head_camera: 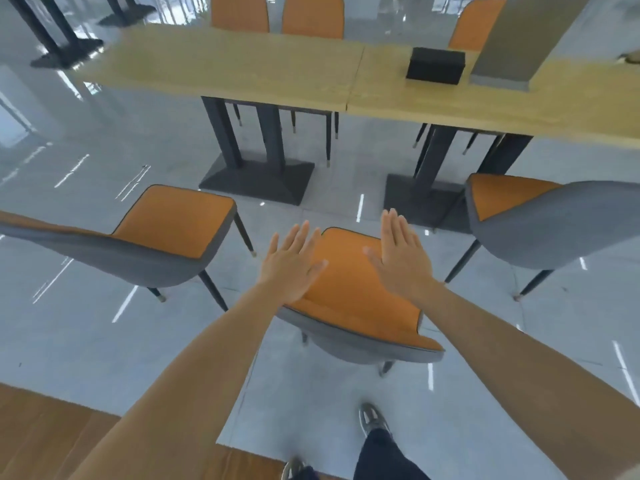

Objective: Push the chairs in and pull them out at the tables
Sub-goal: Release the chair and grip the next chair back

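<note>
While both my arms reach forward over the grey tiled floor (86, 341), the long wooden tables (242, 64) stretch across the view well beyond my fingertips, two tops butted end to end on dark pedestal legs. I see three chairs standing pulled out on my side of them, each with an orange seat and a grey shell. One chair (353, 299) sits directly under my hands, its back nearest me. Another chair (166, 233) stands off to the left of my left hand, and a third chair (540, 223) off to the right of my right hand. More orange chair backs (277, 13) show at the far side of the tables. My left hand (291, 268) is flat with fingers spread, gripping nothing, hovering over the left edge of the middle seat. My right hand (401, 258) is equally flat and empty, over the seat's right edge, apart from the left. I cannot tell whether either palm touches the seat. A small black box (434, 65) rests on the table beyond my right hand.
</note>
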The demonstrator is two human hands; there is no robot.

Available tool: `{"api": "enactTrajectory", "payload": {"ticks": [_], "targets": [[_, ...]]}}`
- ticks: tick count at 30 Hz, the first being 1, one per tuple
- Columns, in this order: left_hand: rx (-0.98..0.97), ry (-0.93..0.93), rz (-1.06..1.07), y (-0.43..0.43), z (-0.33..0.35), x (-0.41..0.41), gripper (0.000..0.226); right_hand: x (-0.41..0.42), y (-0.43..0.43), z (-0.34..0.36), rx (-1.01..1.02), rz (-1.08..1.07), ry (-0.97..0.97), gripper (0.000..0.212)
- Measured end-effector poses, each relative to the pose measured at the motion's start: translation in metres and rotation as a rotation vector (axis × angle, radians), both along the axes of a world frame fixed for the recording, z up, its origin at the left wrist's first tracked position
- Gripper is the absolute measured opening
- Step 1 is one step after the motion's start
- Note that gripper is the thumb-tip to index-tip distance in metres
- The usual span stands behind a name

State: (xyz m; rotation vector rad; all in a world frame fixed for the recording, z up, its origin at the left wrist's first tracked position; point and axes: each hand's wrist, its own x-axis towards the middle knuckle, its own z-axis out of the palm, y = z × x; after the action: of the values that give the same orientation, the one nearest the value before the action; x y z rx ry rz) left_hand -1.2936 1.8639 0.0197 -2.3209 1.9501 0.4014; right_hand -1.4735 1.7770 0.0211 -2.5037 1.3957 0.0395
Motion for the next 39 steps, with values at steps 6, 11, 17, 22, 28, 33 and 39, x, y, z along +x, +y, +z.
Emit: {"api": "enactTrajectory", "payload": {"ticks": [6, 11, 17, 22, 28, 33, 39], "targets": [[0.03, 0.054, -0.138, 0.032, -0.01, 0.007, 0.072, 0.002, 0.063, -0.005, 0.033, -0.104, 0.022, 0.073], [0.051, 0.119, -0.295, 0.045, -0.025, -0.006, 0.09, -0.015, 0.093, -0.019, 0.186, -0.12, 0.025, 0.084], [0.157, 0.072, -0.372, 0.047, -0.046, -0.009, 0.09, -0.037, 0.107, -0.045, 0.285, -0.071, 0.162, 0.092], [0.17, 0.088, -0.312, 0.026, -0.056, -0.009, 0.072, -0.035, 0.096, -0.049, 0.204, -0.13, 0.189, 0.079], [0.157, 0.04, -0.353, 0.007, -0.068, -0.01, 0.048, -0.033, 0.078, -0.053, 0.112, -0.13, 0.288, 0.044], [0.118, 0.019, -0.39, -0.01, -0.069, 0.0, 0.05, -0.03, 0.063, -0.062, 0.041, -0.102, 0.239, 0.039], [0.092, 0.0, -0.365, -0.04, -0.071, 0.001, 0.053, -0.026, 0.03, -0.072, 0.012, -0.109, 0.188, 0.038]]}}
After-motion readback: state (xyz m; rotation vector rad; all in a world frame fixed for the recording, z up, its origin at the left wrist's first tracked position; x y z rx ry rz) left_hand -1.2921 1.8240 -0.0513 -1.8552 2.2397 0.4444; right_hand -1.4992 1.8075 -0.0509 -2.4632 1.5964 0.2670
